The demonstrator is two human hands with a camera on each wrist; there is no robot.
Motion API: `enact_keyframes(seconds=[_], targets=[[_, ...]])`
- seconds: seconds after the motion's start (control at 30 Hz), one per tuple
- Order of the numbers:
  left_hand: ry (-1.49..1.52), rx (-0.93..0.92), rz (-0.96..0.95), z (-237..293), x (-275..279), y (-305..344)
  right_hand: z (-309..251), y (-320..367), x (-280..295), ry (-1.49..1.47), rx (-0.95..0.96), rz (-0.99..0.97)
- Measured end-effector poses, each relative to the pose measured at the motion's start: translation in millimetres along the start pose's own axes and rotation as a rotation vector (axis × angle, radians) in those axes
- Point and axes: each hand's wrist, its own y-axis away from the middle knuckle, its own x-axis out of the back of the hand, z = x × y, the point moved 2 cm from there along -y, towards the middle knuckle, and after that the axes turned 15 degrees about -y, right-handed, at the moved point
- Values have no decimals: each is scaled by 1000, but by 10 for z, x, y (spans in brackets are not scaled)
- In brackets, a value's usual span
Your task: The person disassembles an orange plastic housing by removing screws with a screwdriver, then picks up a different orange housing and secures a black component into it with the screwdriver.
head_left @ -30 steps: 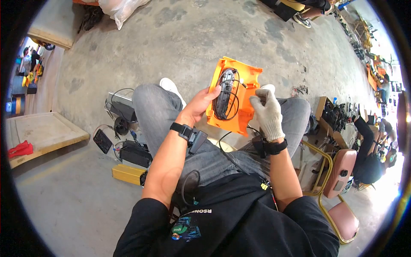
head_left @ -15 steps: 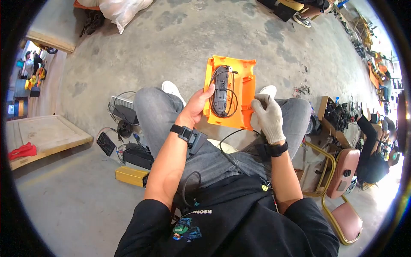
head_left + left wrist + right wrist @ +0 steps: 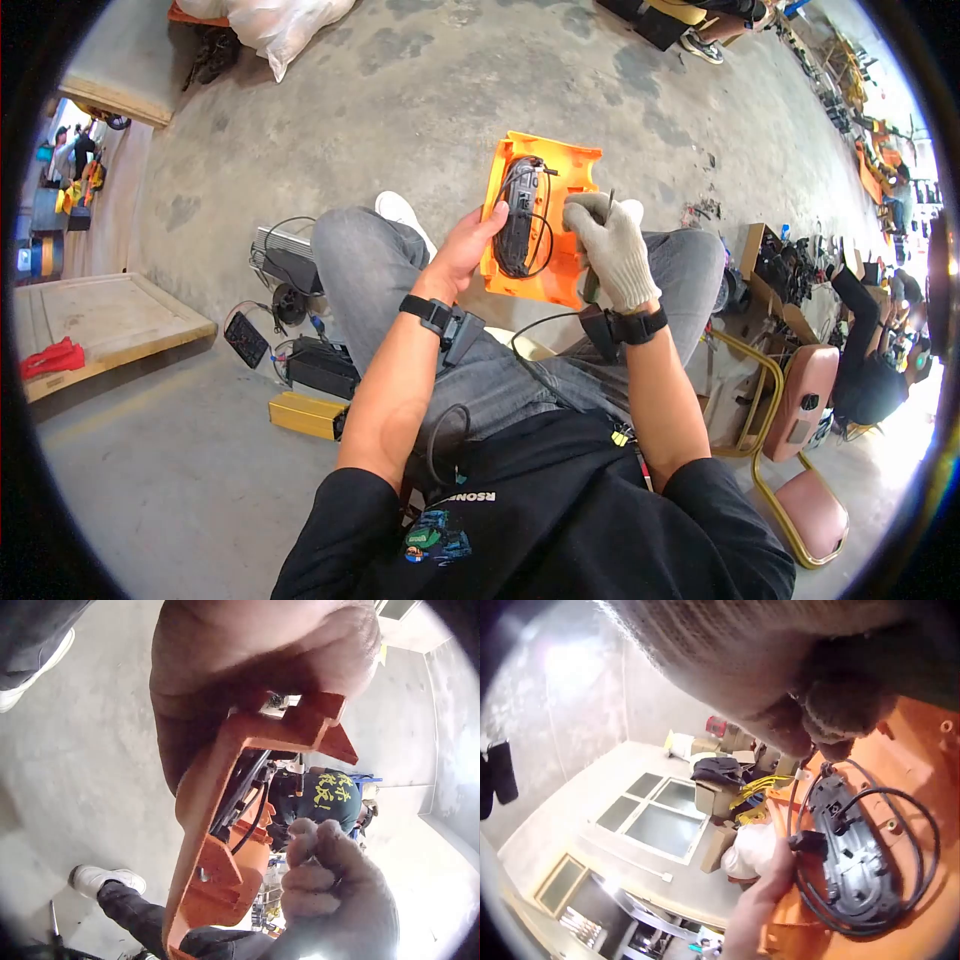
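My bare left hand grips the left edge of a curved orange plastic shell, its thumb over the rim. Inside the shell lies a long dark module, ringed by a looped black cable. My right hand, in a pale knitted glove, is at the shell's right edge with its fingers curled. A slim dark tool shows below its palm, and a thin dark tip rises above the fingers; its kind is hidden by the glove. In the right wrist view the gloved fingertips are close over a small white connector.
Electrical units and cables lie on the floor at left, including a gold-coloured box. A wooden board carries a red cloth. At right stand a chair with a pink seat and a box of dark parts. Another person sits farther right.
My right hand has moved left and up over the shell's right edge, and the slim dark tool shows more clearly. The shell has shifted slightly while my left hand keeps its grip.
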Motion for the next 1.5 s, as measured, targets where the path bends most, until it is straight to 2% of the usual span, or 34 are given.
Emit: enact_keyframes(seconds=[0.03, 0.1, 0.17, 0.37, 0.47, 0.57, 0.63, 0.73, 0.83, 1.0, 1.07, 1.13, 1.17, 1.23, 1.27, 1.4, 1.47, 1.5], targets=[[-62, -13, 18, 1, -22, 3, -3, -30, -22, -148, -157, -41], [-124, -27, 37, -8, -26, 3, -18, -101, -68, -167, -151, -54], [-148, -7, -17, -38, -28, -16, 7, -176, -114, -176, -109, 73], [-178, -3, -67, 35, -93, 51, -7, -279, -165, -309, -110, 109], [-182, -2, -112, -23, -73, 6, 30, -324, -177, -295, -27, 140], [-245, -8, -110, 34, -116, 52, 41, -358, -174, -144, 10, 145], [-251, -10, -123, 11, -111, 43, 92, -402, -161, -34, 142, 187], [-279, -6, -136, 30, -120, 65, 85, -404, -147, 66, 153, 201], [-302, 3, -134, 37, -131, 78, 103, -396, -143, 140, 244, 179], [-284, 16, -147, 6, -113, 59, 108, -349, -178, 148, 274, 162], [-367, 30, -129, 7, -109, 61, 113, -346, -191, 182, 294, 181], [-380, 37, -116, -8, -121, 68, 50, -328, -190, 152, 130, 184], [-394, 43, -103, -11, -119, 70, 24, -324, -183, 152, 134, 182], [-413, 43, -109, 19, -120, 81, 5, -312, -158, -44, -77, 167], [-431, 48, -118, 25, -123, 85, -34, -306, -153, -70, -119, 162], [-425, 18, -107, 2, -132, 81, 23, -320, -105, -168, -129, 132], [-437, -7, -104, 36, -151, 90, 81, -348, -85, -350, -175, 57], [-435, -6, -102, 46, -156, 92, 89, -350, -77, -348, -177, 55]])
